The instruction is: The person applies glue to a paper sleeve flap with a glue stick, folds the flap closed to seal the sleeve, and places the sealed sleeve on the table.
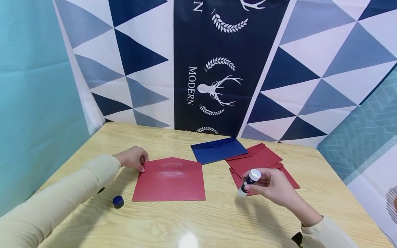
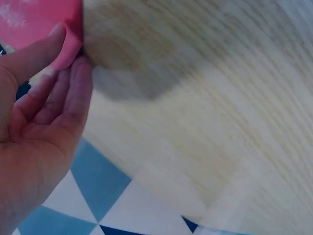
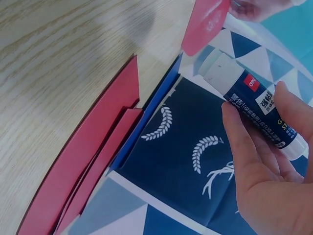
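Note:
A red envelope (image 1: 169, 187) lies on the table with its flap spread away from the person; whitish, shiny smears show on and just below the flap. My left hand (image 1: 134, 158) pinches the envelope's upper left corner between thumb and fingers, and the left wrist view shows that red corner (image 2: 73, 41) bent up a little. To the right, my right hand (image 1: 276, 186) holds an uncapped glue stick (image 3: 261, 107) with a dark label, raised above the table and tilted. The dark blue cap (image 1: 118, 202) stands on the table, left of the envelope.
A blue envelope (image 1: 218, 151) lies behind, at the back of the wooden table (image 1: 167, 224). Red envelopes (image 1: 255, 160) overlap it on the right, partly hidden by the right hand. A patterned cloth (image 1: 142, 69) hangs at the table's far edge.

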Demonstrator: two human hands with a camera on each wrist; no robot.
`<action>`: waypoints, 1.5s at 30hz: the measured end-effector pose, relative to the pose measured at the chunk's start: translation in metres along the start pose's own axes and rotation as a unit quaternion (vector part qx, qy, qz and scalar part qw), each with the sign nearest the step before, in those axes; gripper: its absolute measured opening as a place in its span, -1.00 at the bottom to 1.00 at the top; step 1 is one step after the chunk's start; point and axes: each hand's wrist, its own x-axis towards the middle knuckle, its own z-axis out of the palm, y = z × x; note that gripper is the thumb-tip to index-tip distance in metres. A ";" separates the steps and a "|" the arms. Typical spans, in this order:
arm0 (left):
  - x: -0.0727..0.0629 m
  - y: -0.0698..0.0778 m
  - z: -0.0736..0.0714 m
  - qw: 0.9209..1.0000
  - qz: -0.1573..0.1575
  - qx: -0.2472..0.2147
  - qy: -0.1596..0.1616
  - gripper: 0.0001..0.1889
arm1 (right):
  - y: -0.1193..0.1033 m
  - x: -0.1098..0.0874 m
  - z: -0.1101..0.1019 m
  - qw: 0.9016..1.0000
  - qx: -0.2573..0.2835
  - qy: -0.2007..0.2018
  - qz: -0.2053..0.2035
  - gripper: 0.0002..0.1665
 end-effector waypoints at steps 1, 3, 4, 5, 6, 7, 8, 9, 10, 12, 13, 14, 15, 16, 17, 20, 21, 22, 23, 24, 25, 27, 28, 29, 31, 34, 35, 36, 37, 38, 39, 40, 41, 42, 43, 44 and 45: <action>0.001 -0.001 0.001 1.000 0.007 -0.002 0.003 -0.84 | 0.000 0.000 0.000 1.000 -0.001 0.001 -0.002 -0.61; 0.003 -0.001 0.004 1.000 0.018 -0.004 0.008 -0.84 | 0.000 0.001 0.001 1.000 -0.002 0.003 -0.006 -0.62; 0.004 -0.001 0.005 1.000 0.023 -0.005 0.010 -0.84 | 0.000 0.001 0.001 1.000 -0.003 0.004 -0.008 -0.62; 0.004 0.000 0.006 0.999 0.031 -0.005 0.012 -0.83 | -0.001 0.002 0.001 1.000 -0.004 0.005 -0.010 -0.62; 0.005 0.001 0.007 0.999 0.037 -0.006 0.013 -0.82 | -0.001 0.002 0.001 1.000 -0.004 0.005 -0.013 -0.63; 0.006 0.002 0.008 0.999 0.044 -0.004 0.015 -0.81 | -0.001 0.002 0.002 1.000 -0.005 0.006 -0.014 -0.63; 0.006 0.004 0.009 0.999 0.048 -0.004 0.016 -0.80 | -0.001 0.002 0.002 1.000 -0.006 0.007 -0.014 -0.63; 0.007 0.006 0.010 0.998 0.057 0.000 0.017 -0.80 | -0.001 0.002 0.002 1.000 -0.008 0.007 -0.015 -0.63; 0.007 0.009 0.011 0.998 0.062 0.001 0.015 -0.80 | -0.001 0.002 0.003 1.000 -0.009 0.008 -0.014 -0.63; 0.007 0.015 0.015 0.998 0.067 0.003 0.012 -0.80 | -0.002 0.002 0.003 1.000 -0.010 0.007 -0.014 -0.63; 0.007 0.019 0.017 0.998 0.069 0.004 0.009 -0.80 | -0.002 0.002 0.004 1.000 -0.010 0.007 -0.013 -0.62; 0.008 0.024 0.019 0.997 0.071 0.004 0.005 -0.81 | -0.002 0.002 0.004 1.000 -0.010 0.006 -0.012 -0.62; 0.008 0.029 0.021 0.997 0.073 0.007 0.001 -0.82 | -0.003 0.002 0.004 1.000 -0.010 0.005 -0.011 -0.61; 0.008 0.035 0.024 0.997 0.073 0.005 -0.004 -0.83 | -0.003 0.002 0.005 1.000 -0.009 0.004 -0.011 -0.60; 0.009 0.041 0.026 0.997 0.078 0.008 -0.008 -0.83 | -0.003 0.002 0.006 1.000 -0.006 0.002 -0.010 -0.60; 0.011 0.058 0.033 0.995 0.094 0.011 -0.022 -0.84 | -0.004 0.005 0.010 1.000 0.011 -0.011 -0.011 -0.59; 0.011 0.063 0.036 0.995 0.099 0.011 -0.025 -0.84 | -0.004 0.006 0.013 1.000 0.020 -0.017 -0.012 -0.59; 0.012 0.067 0.038 0.994 0.105 0.012 -0.028 -0.84 | -0.004 0.008 0.016 0.999 0.028 -0.023 -0.014 -0.58; 0.013 0.070 0.039 0.993 0.110 0.013 -0.030 -0.84 | -0.005 0.009 0.020 0.999 0.032 -0.029 -0.016 -0.58; 0.013 0.073 0.041 0.993 0.110 0.010 -0.033 -0.84 | -0.005 0.011 0.024 0.999 0.034 -0.034 -0.018 -0.58; 0.013 0.075 0.042 0.993 0.111 0.008 -0.035 -0.85 | -0.006 0.012 0.029 0.998 0.035 -0.040 -0.020 -0.58; 0.013 0.077 0.045 0.994 0.107 0.000 -0.038 -0.85 | -0.008 0.015 0.037 0.998 0.029 -0.048 -0.024 -0.60; 0.013 0.077 0.046 0.994 0.105 -0.004 -0.038 -0.85 | -0.009 0.017 0.041 0.998 0.024 -0.053 -0.025 -0.62; 0.013 0.077 0.047 0.994 0.101 -0.012 -0.036 -0.84 | -0.010 0.018 0.045 0.998 0.020 -0.057 -0.027 -0.64; 0.012 0.076 0.049 0.995 0.093 -0.024 -0.031 -0.83 | -0.013 0.023 0.053 0.997 0.018 -0.070 -0.035 -0.67; 0.012 0.074 0.050 0.995 0.091 -0.034 -0.022 -0.82 | -0.019 0.031 0.065 0.994 0.020 -0.094 -0.055 -0.70; 0.012 0.073 0.050 0.995 0.091 -0.036 -0.019 -0.81 | -0.022 0.034 0.069 0.993 0.024 -0.102 -0.060 -0.71; 0.013 0.073 0.051 0.995 0.091 -0.037 -0.016 -0.81 | -0.024 0.037 0.072 0.991 0.027 -0.111 -0.067 -0.72; 0.014 0.073 0.051 0.995 0.092 -0.035 -0.014 -0.81 | -0.026 0.040 0.076 0.990 0.030 -0.119 -0.073 -0.73; 0.014 0.074 0.050 0.995 0.090 -0.035 -0.012 -0.81 | -0.028 0.044 0.079 0.988 0.032 -0.127 -0.077 -0.74; 0.015 0.075 0.050 0.995 0.087 -0.035 -0.012 -0.81 | -0.029 0.047 0.083 0.987 0.031 -0.133 -0.082 -0.76; 0.016 0.075 0.050 0.996 0.084 -0.031 -0.012 -0.81 | -0.031 0.051 0.086 0.986 0.028 -0.138 -0.090 -0.76; 0.018 0.076 0.049 0.996 0.082 -0.026 -0.012 -0.81 | -0.032 0.055 0.089 0.985 0.022 -0.141 -0.095 -0.78; 0.019 0.077 0.049 0.997 0.077 -0.021 -0.012 -0.81 | -0.033 0.059 0.092 0.984 0.015 -0.144 -0.104 -0.79; 0.020 0.077 0.048 0.997 0.073 -0.017 -0.013 -0.81 | -0.034 0.063 0.095 0.983 0.012 -0.148 -0.109 -0.79; 0.021 0.078 0.047 0.998 0.068 -0.013 -0.013 -0.80 | -0.034 0.066 0.098 0.982 0.008 -0.152 -0.113 -0.80; 0.022 0.079 0.047 0.998 0.064 -0.009 -0.015 -0.80 | -0.035 0.069 0.101 0.981 0.004 -0.155 -0.117 -0.80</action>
